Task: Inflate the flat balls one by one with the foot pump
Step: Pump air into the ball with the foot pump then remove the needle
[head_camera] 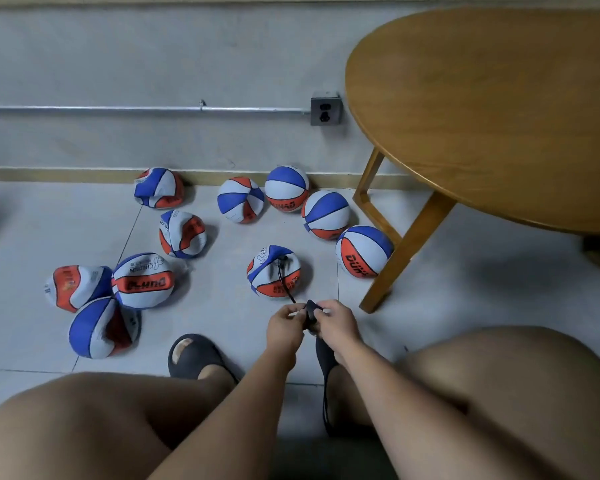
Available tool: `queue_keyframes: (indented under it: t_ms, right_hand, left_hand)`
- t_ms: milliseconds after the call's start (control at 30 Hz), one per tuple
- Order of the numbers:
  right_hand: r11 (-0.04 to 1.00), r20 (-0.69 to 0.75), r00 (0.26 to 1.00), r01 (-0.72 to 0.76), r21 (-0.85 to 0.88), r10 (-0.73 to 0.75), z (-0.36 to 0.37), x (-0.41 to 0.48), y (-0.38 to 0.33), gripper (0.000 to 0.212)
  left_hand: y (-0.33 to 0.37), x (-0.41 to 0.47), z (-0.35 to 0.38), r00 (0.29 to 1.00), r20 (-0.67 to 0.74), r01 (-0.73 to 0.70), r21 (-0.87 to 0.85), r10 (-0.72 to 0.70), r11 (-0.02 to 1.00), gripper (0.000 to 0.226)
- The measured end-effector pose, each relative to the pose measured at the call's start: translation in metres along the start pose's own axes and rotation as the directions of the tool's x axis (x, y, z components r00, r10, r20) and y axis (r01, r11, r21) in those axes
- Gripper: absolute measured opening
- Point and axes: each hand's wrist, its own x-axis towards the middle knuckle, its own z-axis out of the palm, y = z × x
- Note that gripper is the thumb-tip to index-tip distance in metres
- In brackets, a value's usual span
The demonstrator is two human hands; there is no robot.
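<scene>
Currently the hosed ball [269, 278] sits on the floor tiles just ahead of the hands, somewhat dented, with the black hose [282, 284] plugged in near its top. The hose runs back to the pump piece [311, 311], pinched between curled fingers of the left hand [284, 325] and right hand [338, 323]. Best to seat that joint firmly and leave the hose slack (a tug could unseat the needle). Flat balls [182, 233] wait to the left, and rounder balls [364, 251] lie beside the table [499, 116] leg.
</scene>
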Motion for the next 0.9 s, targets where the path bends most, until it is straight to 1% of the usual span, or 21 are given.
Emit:
queue_keyframes:
  t_ms: [67,100,167,233,333,433,533,633,700,800,900]
  right_hand:
    - [0.995,0.002,0.999,0.034,0.091,-0.035,-0.001,-0.003,-0.004,0.01]
    - [0.99,0.002,0.999,0.053,0.131,-0.054,-0.002,-0.007,-0.009,0.01]
    - [0.98,0.003,0.996,0.085,0.181,-0.087,-0.003,-0.016,-0.021,0.017]
    - [0.969,-0.002,0.993,0.114,0.22,-0.117,-0.004,-0.019,-0.029,0.022]
    - [0.957,-0.004,0.989,0.147,0.249,-0.15,-0.007,-0.013,-0.031,0.02]
    - [0.95,0.042,0.991,0.112,0.291,-0.129,-0.01,0.0,-0.02,0.009]
    - [0.953,0.068,0.992,0.08,0.292,-0.104,-0.004,0.014,-0.006,0.009]
    - [0.971,0.06,0.996,0.045,0.236,-0.06,0.004,0.024,0.008,0.008]
    - [0.982,0.023,0.999,0.022,0.188,-0.027,0.01,0.031,0.017,0.007]
    - [0.985,-0.025,0.999,-0.026,0.169,0.031,0.017,0.038,0.031,0.005]
    - [0.967,-0.032,0.986,-0.155,0.2,0.165,0.016,0.045,0.042,0.01]
  left_hand:
    - [0.011,-0.002,-0.004,0.999,-0.003,-0.045,0.0,0.045,0.999,0.013]
    - [0.016,-0.002,-0.005,0.998,-0.009,-0.064,-0.011,0.064,0.998,0.012]
    - [0.025,-0.002,-0.005,0.996,-0.028,-0.089,-0.055,0.088,0.994,0.007]
    - [0.03,0.002,-0.002,0.993,-0.064,-0.1,-0.101,0.094,0.99,0.008]
    - [0.027,0.008,0.005,0.989,-0.11,-0.119,-0.185,0.1,0.976,0.007]
    - [0.015,0.01,0.011,0.989,-0.11,-0.123,-0.208,0.101,0.97,0.008]
    - [0.002,0.018,0.012,0.989,-0.11,-0.119,-0.166,0.102,0.979,0.011]
    - [-0.018,0.032,0.015,0.99,-0.119,-0.092,-0.097,0.08,0.991,0.015]
    - [-0.029,0.04,0.017,0.991,-0.128,-0.051,-0.062,0.043,0.997,0.016]
    - [-0.04,0.052,0.018,0.992,-0.121,0.031,-0.014,-0.032,0.999,0.015]
    - [-0.049,0.063,0.02,0.987,-0.112,0.116,0.039,-0.112,0.992,0.016]
